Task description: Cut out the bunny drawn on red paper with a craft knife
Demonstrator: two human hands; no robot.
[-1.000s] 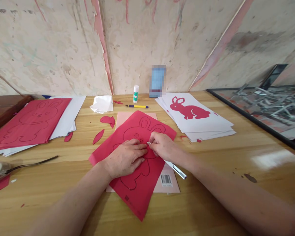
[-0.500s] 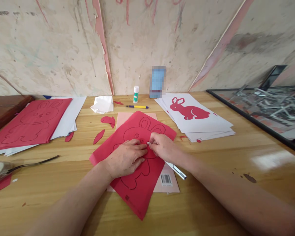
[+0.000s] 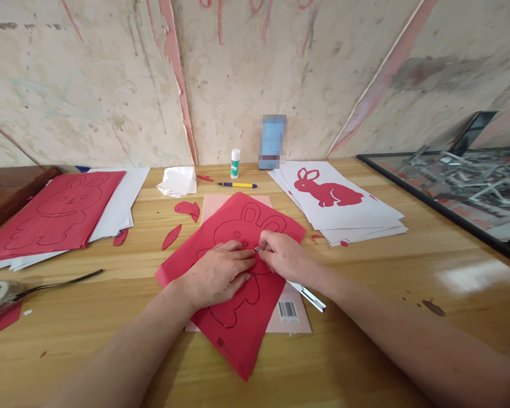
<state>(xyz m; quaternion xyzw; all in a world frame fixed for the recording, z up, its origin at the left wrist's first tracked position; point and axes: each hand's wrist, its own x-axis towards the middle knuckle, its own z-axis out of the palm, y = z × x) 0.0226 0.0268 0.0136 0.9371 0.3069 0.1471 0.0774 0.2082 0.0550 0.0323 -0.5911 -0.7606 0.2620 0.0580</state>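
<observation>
- Left hand (image 3: 219, 273): palm down, fingers spread flat on red paper sheet (image 3: 233, 272), pressing it; nothing grasped.
- Right hand (image 3: 283, 256): clenched round craft knife (image 3: 308, 294), pen-style grip; blade tip at the drawn outline just beside the left fingertips; metal handle jutting back toward the near right.
- Red paper sheet: centre of wooden table (image 3: 365, 317), turned at an angle, black rabbit outline drawn on it; lying on pink backing sheet (image 3: 291, 314) with barcode label at its near right corner.
- Red paper scraps (image 3: 176, 224): several leaf-shaped offcuts, on the table left of the sheet's far edge.
- Second red sheet (image 3: 53, 209): far left, rabbit outline drawn on it, resting on white papers.
- White paper stack (image 3: 344, 212): right of centre, red rabbit cut-out (image 3: 325, 190) on top.
- Glue stick (image 3: 235, 163): upright, near the wall.
- Yellow pen (image 3: 238, 184): lying flat, just in front of the glue stick.
- Crumpled white paper (image 3: 177, 180): left of the pen.
- Blue object (image 3: 272, 141): against the wall, blurred, not identifiable.
- Black-framed panel (image 3: 463, 181): far right edge of the table.
</observation>
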